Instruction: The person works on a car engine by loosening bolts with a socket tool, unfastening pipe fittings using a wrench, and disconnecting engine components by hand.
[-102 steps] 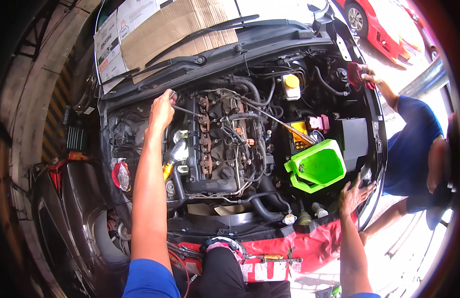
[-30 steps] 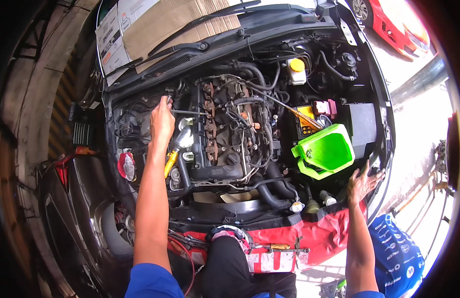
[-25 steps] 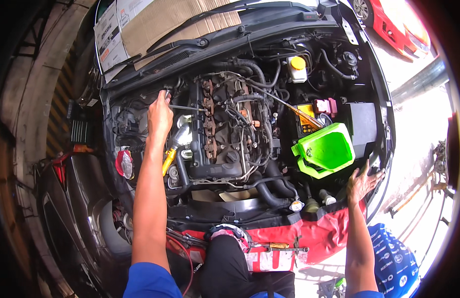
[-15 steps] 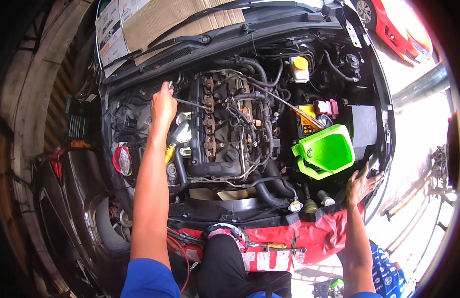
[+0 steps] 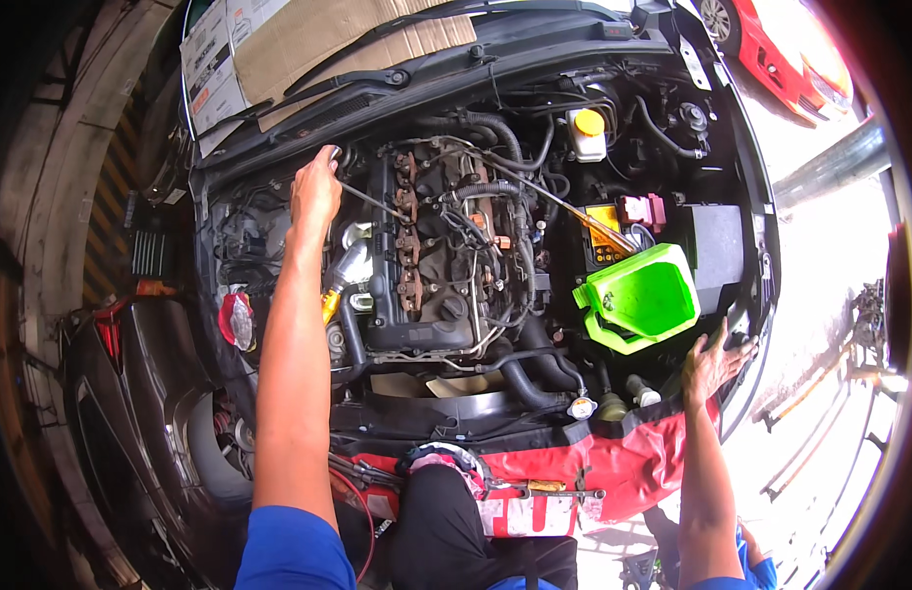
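Observation:
My left hand [image 5: 316,193] is closed round the end of a long metal wrench [image 5: 372,202], over the left part of the engine bay. Its shaft slants down to the right and reaches the row of rusty brown metal parts [image 5: 409,231] on top of the engine [image 5: 426,335]. A silvery end sticks out above my fist. What the wrench's far tip sits on is too small to make out. My right hand [image 5: 710,368] lies with fingers spread on the front right corner of the car body, nearest to a bright green cut-open plastic container [image 5: 663,295].
A screwdriver-like rod [image 5: 574,208] slants beside the battery [image 5: 603,236]. A white reservoir with a yellow cap [image 5: 587,138] stands behind. Red cover [image 5: 623,462] drapes the front edge, bearing a spanner [image 5: 564,493]. Cardboard [image 5: 338,49] covers the windscreen. A dark car [image 5: 131,393] stands left.
My left hand has moved slightly away from me with the wrench end. My right hand stays on the corner. At the lower right, a person in blue has shifted downward. The view has shifted slightly.

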`<act>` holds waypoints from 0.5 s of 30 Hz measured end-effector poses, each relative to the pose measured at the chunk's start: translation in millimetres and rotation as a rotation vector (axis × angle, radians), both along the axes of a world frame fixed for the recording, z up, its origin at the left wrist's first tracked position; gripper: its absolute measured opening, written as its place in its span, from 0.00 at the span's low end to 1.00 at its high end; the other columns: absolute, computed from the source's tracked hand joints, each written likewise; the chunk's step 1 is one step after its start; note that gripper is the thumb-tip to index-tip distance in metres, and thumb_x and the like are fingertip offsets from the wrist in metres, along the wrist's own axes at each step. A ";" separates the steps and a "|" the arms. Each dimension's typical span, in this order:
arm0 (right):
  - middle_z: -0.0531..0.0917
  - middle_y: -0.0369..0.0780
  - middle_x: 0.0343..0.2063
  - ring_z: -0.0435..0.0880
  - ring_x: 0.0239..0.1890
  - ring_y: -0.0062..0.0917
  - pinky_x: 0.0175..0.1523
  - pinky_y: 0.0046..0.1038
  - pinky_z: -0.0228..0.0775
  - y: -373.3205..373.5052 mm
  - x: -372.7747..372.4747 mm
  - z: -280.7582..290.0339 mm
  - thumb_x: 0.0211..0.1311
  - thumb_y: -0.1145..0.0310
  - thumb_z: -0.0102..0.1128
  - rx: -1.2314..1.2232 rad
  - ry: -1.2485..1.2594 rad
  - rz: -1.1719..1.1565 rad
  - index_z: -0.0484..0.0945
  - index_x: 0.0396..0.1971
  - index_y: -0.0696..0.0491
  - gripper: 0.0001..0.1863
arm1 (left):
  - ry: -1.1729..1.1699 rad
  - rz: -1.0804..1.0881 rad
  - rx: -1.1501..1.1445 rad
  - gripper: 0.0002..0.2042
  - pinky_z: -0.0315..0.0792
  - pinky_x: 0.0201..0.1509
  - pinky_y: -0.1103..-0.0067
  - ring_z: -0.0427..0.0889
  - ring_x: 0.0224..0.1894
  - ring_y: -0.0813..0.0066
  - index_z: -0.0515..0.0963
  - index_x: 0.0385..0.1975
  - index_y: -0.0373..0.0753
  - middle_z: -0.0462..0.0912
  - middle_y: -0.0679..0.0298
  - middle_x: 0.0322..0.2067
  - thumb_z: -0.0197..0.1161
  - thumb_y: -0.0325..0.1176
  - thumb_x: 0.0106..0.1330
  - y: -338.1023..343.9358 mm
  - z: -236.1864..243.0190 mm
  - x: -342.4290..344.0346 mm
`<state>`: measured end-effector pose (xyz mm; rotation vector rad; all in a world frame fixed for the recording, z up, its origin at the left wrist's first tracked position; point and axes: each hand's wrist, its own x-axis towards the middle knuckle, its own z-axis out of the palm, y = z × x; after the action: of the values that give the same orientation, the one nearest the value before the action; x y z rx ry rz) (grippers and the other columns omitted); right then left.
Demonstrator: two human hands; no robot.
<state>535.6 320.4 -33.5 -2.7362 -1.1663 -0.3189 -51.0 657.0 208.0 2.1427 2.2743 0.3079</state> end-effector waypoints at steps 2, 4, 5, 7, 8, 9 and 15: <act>0.42 0.60 0.81 0.40 0.83 0.61 0.82 0.58 0.44 -0.1 1.0 0.6 0.71 0.57 0.64 -0.001 0.002 0.005 0.64 0.79 0.30 0.37 | 0.010 -0.054 0.021 0.17 0.78 0.59 0.52 0.85 0.55 0.36 0.78 0.63 0.39 0.87 0.40 0.49 0.53 0.32 0.80 0.9 -2.6 2.4; 0.42 0.60 0.81 0.40 0.83 0.61 0.82 0.58 0.44 -1.6 2.2 2.0 0.71 0.57 0.64 -0.006 0.002 0.002 0.64 0.79 0.30 0.37 | 0.064 0.126 -0.016 0.17 0.78 0.59 0.52 0.85 0.54 0.35 0.77 0.64 0.37 0.87 0.39 0.48 0.52 0.32 0.80 2.1 -6.5 4.7; 0.43 0.61 0.81 0.40 0.83 0.61 0.82 0.58 0.44 -1.1 0.0 1.8 0.71 0.57 0.64 -0.005 0.012 0.005 0.64 0.79 0.30 0.37 | 0.070 0.128 -0.015 0.17 0.78 0.59 0.52 0.85 0.54 0.35 0.77 0.64 0.37 0.87 0.39 0.48 0.52 0.32 0.80 3.8 -6.8 -1.8; 0.43 0.61 0.81 0.40 0.83 0.61 0.82 0.58 0.44 3.2 -3.1 1.4 0.72 0.57 0.63 -0.001 0.016 0.011 0.64 0.79 0.30 0.37 | 0.124 0.210 -0.068 0.18 0.78 0.59 0.52 0.86 0.54 0.35 0.76 0.65 0.34 0.87 0.37 0.47 0.50 0.32 0.80 7.6 -5.8 -15.6; 0.43 0.61 0.81 0.40 0.83 0.61 0.82 0.58 0.44 -0.8 2.2 2.3 0.72 0.57 0.63 -0.012 -0.007 0.005 0.64 0.79 0.30 0.37 | 0.078 0.212 -0.009 0.19 0.78 0.60 0.53 0.86 0.53 0.35 0.76 0.65 0.33 0.87 0.37 0.47 0.50 0.32 0.80 2.7 -18.6 -1.0; 0.43 0.61 0.81 0.40 0.83 0.61 0.82 0.58 0.44 1.9 -2.0 2.5 0.72 0.57 0.63 -0.008 0.003 0.008 0.64 0.79 0.30 0.37 | 0.055 0.224 0.068 0.20 0.78 0.60 0.53 0.86 0.53 0.35 0.75 0.66 0.31 0.87 0.36 0.47 0.49 0.32 0.80 -3.3 -17.6 3.0; 0.41 0.60 0.81 0.38 0.84 0.60 0.83 0.57 0.43 -1.6 4.3 0.7 0.72 0.56 0.63 -0.024 -0.024 0.008 0.64 0.79 0.29 0.37 | 0.276 0.391 -0.048 0.27 0.70 0.67 0.48 0.78 0.66 0.46 0.67 0.71 0.30 0.78 0.48 0.65 0.57 0.35 0.76 15.4 -29.1 52.8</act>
<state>539.9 318.9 -32.8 -2.7543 -1.1946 -0.3394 1.8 672.4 179.0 1.8016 2.8163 -0.0496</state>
